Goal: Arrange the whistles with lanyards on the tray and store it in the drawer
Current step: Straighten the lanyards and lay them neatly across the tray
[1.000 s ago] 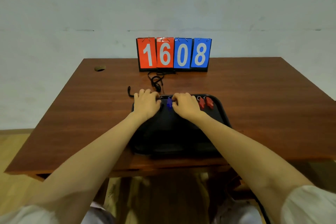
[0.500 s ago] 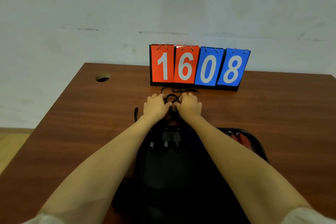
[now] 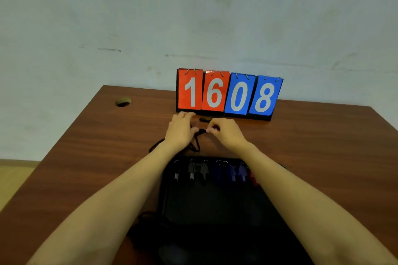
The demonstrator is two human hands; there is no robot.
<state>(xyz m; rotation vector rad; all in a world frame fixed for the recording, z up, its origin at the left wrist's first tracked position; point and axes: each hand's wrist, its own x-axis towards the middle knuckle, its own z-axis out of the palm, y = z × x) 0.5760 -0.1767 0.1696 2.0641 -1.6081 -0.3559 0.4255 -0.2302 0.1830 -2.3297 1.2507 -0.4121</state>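
Observation:
A black tray [image 3: 215, 204] lies on the wooden table [image 3: 86, 157] between my forearms. Several whistles lie in a row along its far edge: black ones [image 3: 197, 171] at the left, blue ones [image 3: 235, 173] in the middle, a red one [image 3: 253, 178] partly hidden by my right arm. Beyond the tray, black lanyard cords [image 3: 195, 145] lie bunched on the table. My left hand [image 3: 181, 130] and my right hand [image 3: 226, 132] meet over the cords, each pinching a bit of black lanyard between thumb and fingertips.
A flip scoreboard [image 3: 229, 93] reading 1608 stands at the table's far edge, just behind my hands. A round cable hole [image 3: 122, 101] is at the far left of the table. A pale wall rises behind. More dark cord [image 3: 140, 219] trails off the tray's left side.
My hands left the whistles on the tray and reached forward to the lanyard bunch near the scoreboard; they now pinch the cord and are drawn slightly apart. The camera tilted up.

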